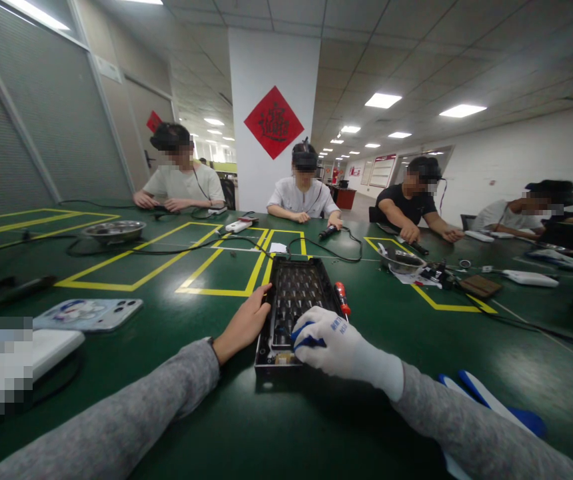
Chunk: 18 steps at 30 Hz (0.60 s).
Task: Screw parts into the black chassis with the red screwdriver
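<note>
A long black case [302, 283] lies on the green table before me, with rows of shiny, tapered pieces inside. My left hand [244, 323], bare, grips the left wall of the case. My right hand [327, 341], in a white and blue glove, is over the near right part of the case. Its fingers are curled together inside, and whatever they hold is hidden. Just left of those fingertips a small tan piece [283, 359] shows at the near end. A screwdriver [342, 299] with a red handle lies along the right side of the case.
A blue-and-white glove [496, 403] lies near my right forearm. At left are a phone [89, 313] and a white device [56, 345]. Metal bowls [114, 231] [401, 259], black cables and yellow tape lines spread across the table. Several people sit along the far side.
</note>
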Available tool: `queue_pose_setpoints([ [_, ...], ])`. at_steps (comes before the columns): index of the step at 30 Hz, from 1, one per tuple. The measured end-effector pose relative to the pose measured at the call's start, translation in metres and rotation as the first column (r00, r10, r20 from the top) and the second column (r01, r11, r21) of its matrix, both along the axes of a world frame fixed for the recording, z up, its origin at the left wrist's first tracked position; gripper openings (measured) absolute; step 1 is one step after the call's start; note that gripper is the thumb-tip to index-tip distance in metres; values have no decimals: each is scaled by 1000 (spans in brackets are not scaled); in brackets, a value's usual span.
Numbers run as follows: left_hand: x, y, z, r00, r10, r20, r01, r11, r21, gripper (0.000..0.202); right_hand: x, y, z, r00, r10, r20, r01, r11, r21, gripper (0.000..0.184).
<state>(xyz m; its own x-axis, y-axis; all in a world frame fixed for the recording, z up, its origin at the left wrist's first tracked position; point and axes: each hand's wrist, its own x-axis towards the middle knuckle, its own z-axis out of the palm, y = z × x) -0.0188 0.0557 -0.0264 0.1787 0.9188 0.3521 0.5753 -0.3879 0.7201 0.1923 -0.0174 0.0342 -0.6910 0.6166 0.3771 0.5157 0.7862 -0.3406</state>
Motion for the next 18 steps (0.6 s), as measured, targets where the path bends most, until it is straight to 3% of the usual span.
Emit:
queue_pose_setpoints([
  [18, -1, 0, -1, 1000, 0, 10, 0, 1000, 0, 52, 1, -1, 0, 1000, -3, -15, 3, 1000, -6, 13],
])
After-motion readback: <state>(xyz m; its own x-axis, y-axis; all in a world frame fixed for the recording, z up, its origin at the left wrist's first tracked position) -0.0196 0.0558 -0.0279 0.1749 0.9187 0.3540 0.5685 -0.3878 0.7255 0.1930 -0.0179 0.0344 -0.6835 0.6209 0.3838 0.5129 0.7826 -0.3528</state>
